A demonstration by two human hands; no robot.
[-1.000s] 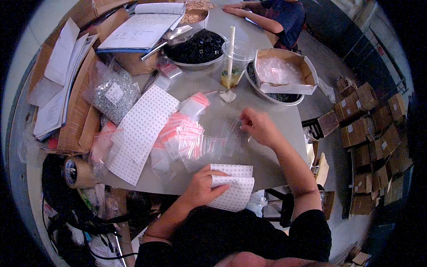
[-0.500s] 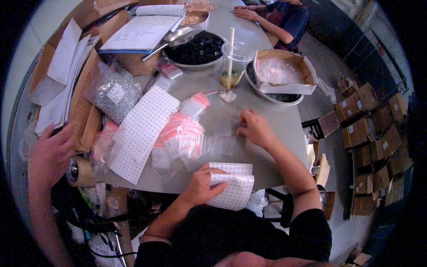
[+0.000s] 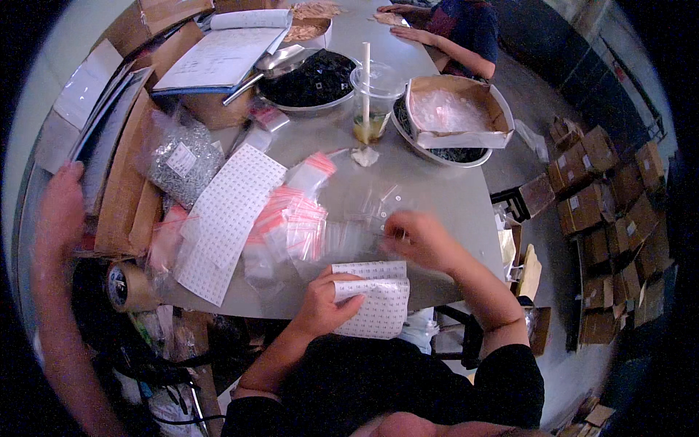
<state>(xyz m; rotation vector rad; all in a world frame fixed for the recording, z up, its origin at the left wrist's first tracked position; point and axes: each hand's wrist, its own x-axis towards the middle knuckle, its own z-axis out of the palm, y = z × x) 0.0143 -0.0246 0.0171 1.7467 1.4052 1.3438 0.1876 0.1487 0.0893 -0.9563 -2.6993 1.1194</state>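
My left hand (image 3: 325, 302) grips a folded white sheet of small printed stickers (image 3: 375, 313) at the table's near edge, thumb on top. Just beyond it, on the right, my right hand (image 3: 422, 237) hovers with its fingers curled together, somewhat blurred; whatever they hold is too small to make out. Clear zip bags (image 3: 342, 239) lie in an overlapping row to the left of its fingertips, while a few more clear bags bearing small round white stickers (image 3: 382, 204) lie just beyond. A pile of red-edged zip bags (image 3: 291, 218) spreads further left, beside a long sticker sheet (image 3: 231, 218).
Across the table stand a bowl of black parts (image 3: 313, 84), a drink cup with a straw (image 3: 370, 109) and a box of clear bags (image 3: 451, 109) on another bowl. A bag of screws (image 3: 186, 164) sits left. Another person's arm (image 3: 62, 218) reaches in there; a co-worker (image 3: 466, 36) sits far off.
My right hand has drawn nearer to me from the stickered bags, uncovering them. My left hand keeps its grip on the sheet. The other person's hand at the left has moved up the cardboard box.
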